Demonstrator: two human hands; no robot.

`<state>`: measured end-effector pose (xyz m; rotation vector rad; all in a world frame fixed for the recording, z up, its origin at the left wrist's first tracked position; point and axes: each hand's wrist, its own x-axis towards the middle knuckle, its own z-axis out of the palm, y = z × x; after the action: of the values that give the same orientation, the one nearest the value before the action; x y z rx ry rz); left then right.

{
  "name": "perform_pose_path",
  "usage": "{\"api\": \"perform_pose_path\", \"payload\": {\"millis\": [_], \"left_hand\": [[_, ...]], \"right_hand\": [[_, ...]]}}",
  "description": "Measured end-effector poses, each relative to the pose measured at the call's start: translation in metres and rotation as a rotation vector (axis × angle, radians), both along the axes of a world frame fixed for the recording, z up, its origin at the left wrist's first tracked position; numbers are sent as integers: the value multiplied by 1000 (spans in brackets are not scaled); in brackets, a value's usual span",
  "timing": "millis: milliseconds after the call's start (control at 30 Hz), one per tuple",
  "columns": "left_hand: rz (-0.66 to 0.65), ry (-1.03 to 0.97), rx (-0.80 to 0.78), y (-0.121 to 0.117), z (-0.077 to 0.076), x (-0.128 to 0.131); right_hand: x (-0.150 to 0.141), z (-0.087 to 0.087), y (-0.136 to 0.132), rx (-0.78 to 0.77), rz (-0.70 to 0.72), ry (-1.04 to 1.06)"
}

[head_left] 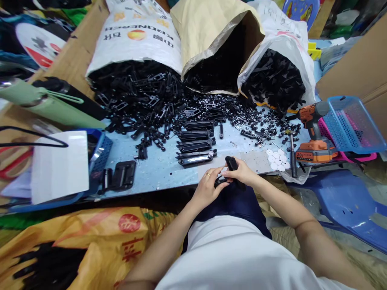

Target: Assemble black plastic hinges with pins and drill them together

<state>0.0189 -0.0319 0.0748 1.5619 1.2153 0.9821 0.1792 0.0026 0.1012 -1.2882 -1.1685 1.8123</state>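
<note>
My left hand (208, 186) and my right hand (240, 172) meet at the near edge of the light blue table (157, 167), over my lap. Both are closed on one black plastic part (231, 165), whose upper end sticks up between the fingers; its lower end is hidden by them. A ring shows on my left hand. Just beyond the hands lies a row of assembled black plastic pieces (196, 141), stacked side by side.
Three open sacks (139, 36) spill black plastic parts (142, 96) across the table's far side. An orange cordless drill (314, 133) and blue basket (353, 123) stand at right, white discs (276, 159) beside them. A blue tray (99, 161) and yellow sack (90, 237) sit left.
</note>
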Motion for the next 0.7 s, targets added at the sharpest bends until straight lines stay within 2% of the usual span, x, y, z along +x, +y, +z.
{"api": "perform_pose_path", "payload": {"millis": [33, 100, 167, 300, 367, 433, 500, 633, 700], "left_hand": [[17, 29, 77, 1, 0, 4], [64, 41, 123, 1, -2, 9], [108, 2, 61, 2, -3, 11], [64, -163, -146, 4, -4, 14], [80, -190, -176, 5, -2, 16], [127, -158, -115, 7, 0, 16], [156, -90, 17, 9, 2, 14], [112, 29, 217, 11, 3, 13], [126, 50, 276, 11, 3, 17]], "right_hand": [[0, -1, 1, 10, -15, -5], [1, -3, 2, 46, -56, -12], [3, -5, 2, 90, -87, -34], [3, -12, -1, 140, -73, -70], [2, -16, -2, 157, -56, -67], [4, -19, -2, 223, -18, -82], [11, -18, 0, 340, 63, -135], [27, -15, 4, 610, 255, -284], [27, -16, 2, 684, 272, -315]]}}
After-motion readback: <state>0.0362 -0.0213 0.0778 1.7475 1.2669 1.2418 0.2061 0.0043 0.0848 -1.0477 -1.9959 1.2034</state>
